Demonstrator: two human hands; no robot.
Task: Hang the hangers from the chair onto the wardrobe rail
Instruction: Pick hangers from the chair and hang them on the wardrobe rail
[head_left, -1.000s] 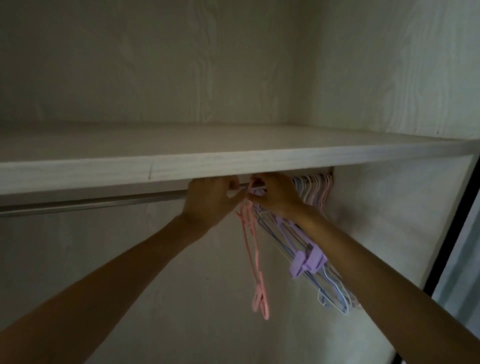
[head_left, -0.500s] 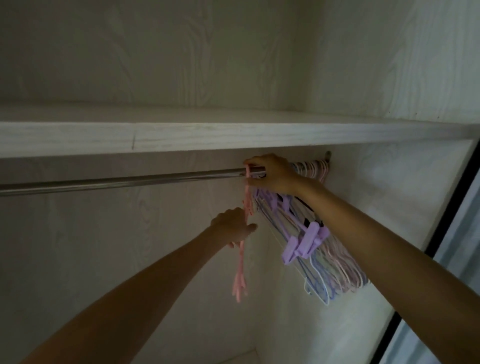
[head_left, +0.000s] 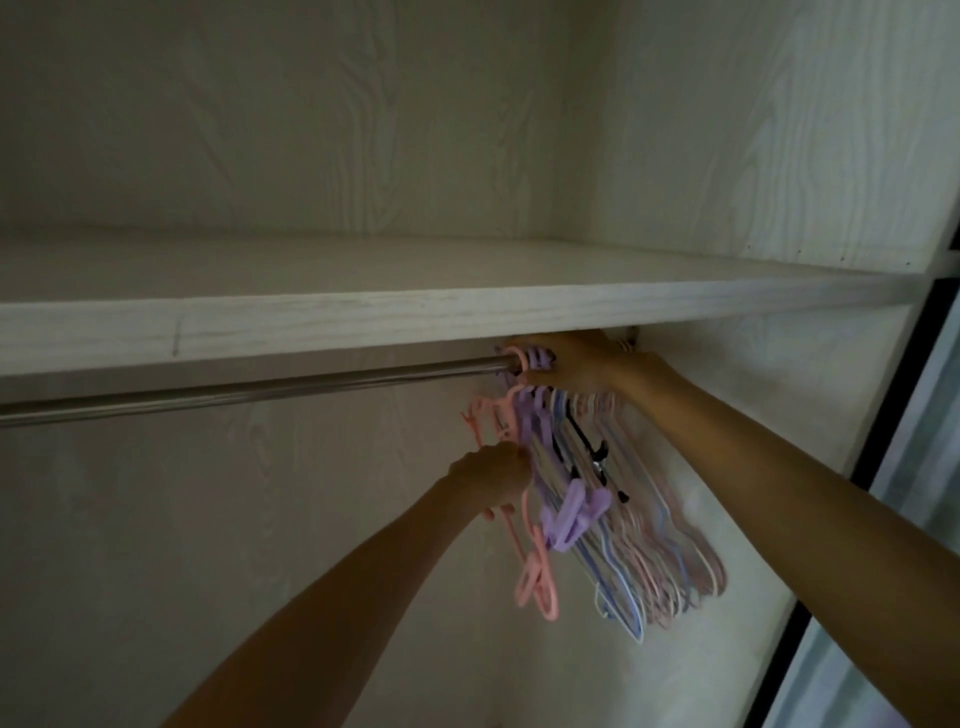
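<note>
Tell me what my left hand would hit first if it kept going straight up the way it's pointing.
Most likely the wardrobe rail, near the pink hanger your left hand grips, though depth is unclear; it may pass in front and meet the shelf.

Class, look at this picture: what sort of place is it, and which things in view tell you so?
Most likely inside a wardrobe: a metal rail runs beneath a pale wood-grain shelf, and a bunch of plastic hangers hangs at the rail's right end.

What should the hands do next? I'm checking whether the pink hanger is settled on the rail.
Probably let go: the pink hanger already hooks over the rail beside the bunch, while the left hand grips its body and the right hand holds the hooks.
</note>
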